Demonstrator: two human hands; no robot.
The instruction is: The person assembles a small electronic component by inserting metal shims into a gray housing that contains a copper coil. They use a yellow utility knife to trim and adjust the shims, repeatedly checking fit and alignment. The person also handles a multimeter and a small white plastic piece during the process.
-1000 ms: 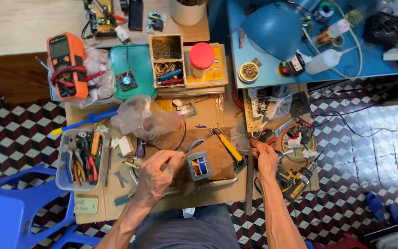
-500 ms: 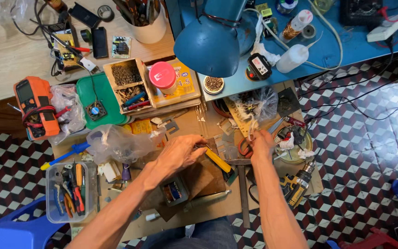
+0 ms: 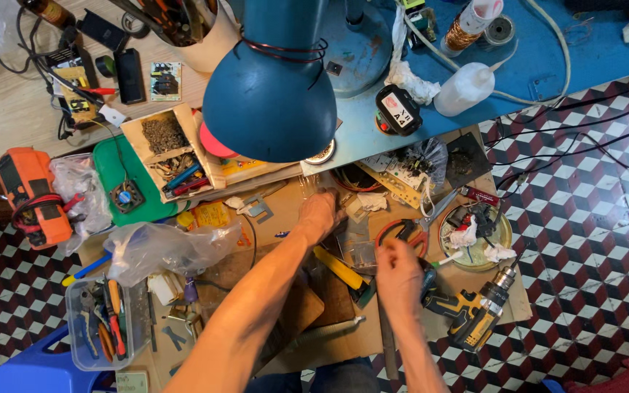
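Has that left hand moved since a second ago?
Yes. The left hand has reached forward across the bench, away from the body, toward the blue lamp.

1. We see a dark blue desk lamp [image 3: 271, 94] over a lighter blue bench top [image 3: 547, 65].
2. We note an orange multimeter [image 3: 29, 193] beside a green tray [image 3: 114, 175].
3. We find a yellow and black cordless drill [image 3: 478, 313] on brown cardboard [image 3: 329, 338].
4. We stand over a floor [image 3: 591, 240] of red, white and black cube-pattern tiles.
5. We spot a white squeeze bottle [image 3: 467, 87] and a blue stool [image 3: 34, 367].
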